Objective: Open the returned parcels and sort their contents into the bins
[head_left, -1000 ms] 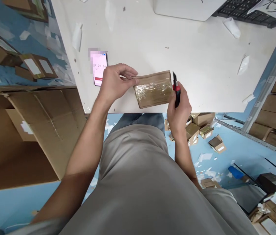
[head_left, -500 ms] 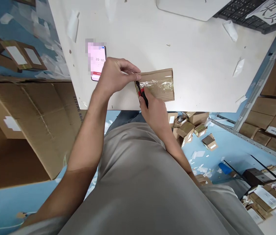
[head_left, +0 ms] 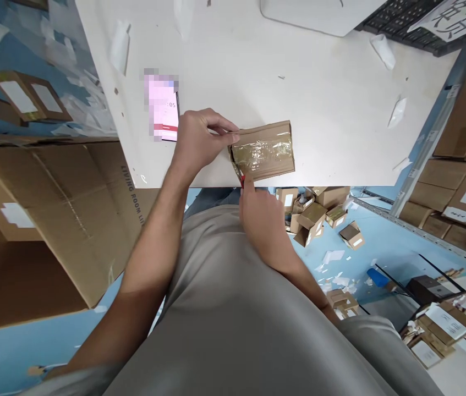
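Note:
A small cardboard box (head_left: 263,151), its top covered with shiny clear tape, lies near the front edge of the white table (head_left: 323,110). My left hand (head_left: 206,137) pinches the box's far left corner between thumb and fingers. At the near left corner, my right hand (head_left: 263,220) is closed around a utility knife (head_left: 242,179). Only a bit of the knife's red part shows; the rest is hidden by the hand. The box's left end has a dark slit along it. A phone (head_left: 162,110) with a lit pink screen lies left of my left hand.
A black crate (head_left: 398,25) with a paper sign stands at the back right. Scraps of white paper (head_left: 382,51) lie about the table. To the left is a large open carton (head_left: 71,214). Small boxes (head_left: 313,217) are heaped on the floor beyond the front edge.
My right hand has drawn the knife along the box's left end toward me. The box has turned slightly, and a slit now shows there. My left hand keeps its pinch.

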Demonstrator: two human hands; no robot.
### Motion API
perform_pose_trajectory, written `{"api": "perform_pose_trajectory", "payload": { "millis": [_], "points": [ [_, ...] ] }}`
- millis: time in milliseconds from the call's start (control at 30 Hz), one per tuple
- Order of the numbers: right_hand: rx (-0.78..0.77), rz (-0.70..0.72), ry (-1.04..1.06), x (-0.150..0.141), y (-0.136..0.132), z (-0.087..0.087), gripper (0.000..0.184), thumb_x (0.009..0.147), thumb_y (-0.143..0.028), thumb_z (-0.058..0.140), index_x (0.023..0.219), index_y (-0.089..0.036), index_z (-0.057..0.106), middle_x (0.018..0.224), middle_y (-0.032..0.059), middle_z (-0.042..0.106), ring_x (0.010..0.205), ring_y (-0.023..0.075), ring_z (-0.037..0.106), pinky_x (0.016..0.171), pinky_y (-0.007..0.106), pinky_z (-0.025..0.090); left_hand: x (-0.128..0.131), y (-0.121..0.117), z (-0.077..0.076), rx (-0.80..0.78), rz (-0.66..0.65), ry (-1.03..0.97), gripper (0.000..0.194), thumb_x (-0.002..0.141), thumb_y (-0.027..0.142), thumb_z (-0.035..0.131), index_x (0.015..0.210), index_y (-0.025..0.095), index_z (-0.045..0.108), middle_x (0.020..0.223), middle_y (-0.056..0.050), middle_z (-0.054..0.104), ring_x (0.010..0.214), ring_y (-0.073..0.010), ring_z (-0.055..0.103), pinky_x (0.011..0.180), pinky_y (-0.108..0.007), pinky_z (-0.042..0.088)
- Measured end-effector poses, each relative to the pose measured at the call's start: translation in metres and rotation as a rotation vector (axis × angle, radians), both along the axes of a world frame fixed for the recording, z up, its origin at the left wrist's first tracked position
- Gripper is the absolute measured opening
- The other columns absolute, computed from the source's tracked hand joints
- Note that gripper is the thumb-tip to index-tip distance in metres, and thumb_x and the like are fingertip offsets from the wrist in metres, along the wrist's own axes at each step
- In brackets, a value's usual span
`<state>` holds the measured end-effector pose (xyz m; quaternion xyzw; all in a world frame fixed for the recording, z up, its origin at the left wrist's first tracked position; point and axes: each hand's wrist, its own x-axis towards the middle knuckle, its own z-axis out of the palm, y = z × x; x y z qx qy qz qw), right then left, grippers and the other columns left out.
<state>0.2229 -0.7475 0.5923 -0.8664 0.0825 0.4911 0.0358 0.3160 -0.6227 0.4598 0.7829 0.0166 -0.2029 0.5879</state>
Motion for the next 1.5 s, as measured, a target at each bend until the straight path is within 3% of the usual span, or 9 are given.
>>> {"api": "perform_pose_trajectory", "payload": {
  "millis": [200,433,600,700,767,900,1000,1133,1500],
  "points": [
    [0.082,0.026,-0.007,-0.011,-0.002,0.001,0.071,0.114,-0.021,0.050,0.183,-0.013,0.036,0.113,0.0215,0.087,0.100,0.0324,0.086,0.087,0.041,0.066,0.000,0.004,-0.006,-0.005,-0.018,-0.038,0.012,0.090,0.039,0.085,0.099,0.031,0.084,0.109,-0.004,0.085,0.105,-0.0289,0.080,0.099,-0.055,0.070],
    [0.070,-0.073,-0.229,-0.008,-0.021,0.011,0.064,0.121,-0.034,0.041,0.184,-0.024,0.038,0.109,0.0144,0.086,0.097,0.0307,0.083,0.090,0.037,0.062,0.001,0.004,-0.011,0.008,-0.071,-0.061,0.019,0.093,0.046,0.082,0.103,0.030,0.083,0.110,-0.005,0.085,0.111,-0.0305,0.078,0.097,-0.055,0.069],
    [-0.132,-0.256,-0.527,-0.007,-0.072,-0.024,0.067,0.121,-0.046,0.040,0.184,-0.022,0.040,0.137,0.0203,0.079,0.117,0.0348,0.081,0.096,0.038,0.063,0.002,0.016,0.003,0.098,-0.070,-0.064,0.026,0.101,0.056,0.079,0.104,0.031,0.079,0.105,0.000,0.082,0.116,-0.0270,0.075,0.095,-0.054,0.065],
    [-0.107,-0.326,-0.610,-0.013,-0.095,-0.047,0.066,0.121,-0.047,0.039,0.180,-0.019,0.044,0.144,0.0224,0.077,0.125,0.0359,0.079,0.102,0.042,0.063,-0.001,0.009,0.017,0.159,-0.099,-0.124,0.026,0.109,0.055,0.073,0.108,0.029,0.077,0.113,0.000,0.081,0.115,-0.0242,0.073,0.100,-0.056,0.065],
    [-0.051,-0.358,-0.648,-0.019,-0.101,-0.053,0.064,0.121,-0.045,0.037,0.177,-0.017,0.048,0.145,0.0223,0.078,0.127,0.0353,0.078,0.104,0.044,0.064,-0.008,-0.009,0.023,0.185,-0.169,-0.237,0.021,0.113,0.048,0.067,0.116,0.031,0.078,0.125,-0.004,0.081,0.125,-0.0288,0.073,0.112,-0.060,0.062],
    [-0.022,-0.379,-0.642,-0.022,-0.097,-0.047,0.061,0.121,-0.037,0.032,0.176,-0.018,0.051,0.147,0.0206,0.077,0.127,0.0328,0.078,0.102,0.042,0.064,-0.028,-0.056,0.017,0.176,-0.446,-0.418,0.033,0.118,0.044,0.053,0.145,0.037,0.071,0.153,-0.006,0.074,0.163,-0.0372,0.054,0.137,-0.071,0.044],
    [-0.027,-0.330,-0.559,-0.019,-0.096,-0.039,0.061,0.121,-0.036,0.036,0.178,-0.021,0.050,0.148,0.0198,0.075,0.124,0.0316,0.077,0.099,0.038,0.063,-0.040,-0.076,0.003,0.165,-0.537,-0.462,0.044,0.119,0.049,0.049,0.159,0.037,0.062,0.166,-0.008,0.067,0.174,-0.0374,0.042,0.145,-0.071,0.033],
    [-0.026,-0.289,-0.489,-0.014,-0.100,-0.036,0.063,0.120,-0.035,0.040,0.181,-0.022,0.046,0.145,0.0190,0.074,0.118,0.0310,0.076,0.095,0.036,0.061,-0.045,-0.077,-0.010,0.169,-0.544,-0.468,0.051,0.118,0.056,0.049,0.166,0.038,0.056,0.172,-0.008,0.063,0.177,-0.0383,0.037,0.147,-0.071,0.027],
    [-0.149,-0.213,-0.337,0.006,-0.084,-0.023,0.066,0.121,-0.038,0.042,0.184,-0.019,0.037,0.136,0.0235,0.075,0.106,0.0319,0.081,0.092,0.039,0.061,-0.045,-0.078,-0.009,0.144,-0.513,-0.437,0.051,0.119,0.057,0.047,0.162,0.034,0.060,0.175,-0.009,0.060,0.178,-0.0376,0.035,0.148,-0.070,0.026]
  ]
}}
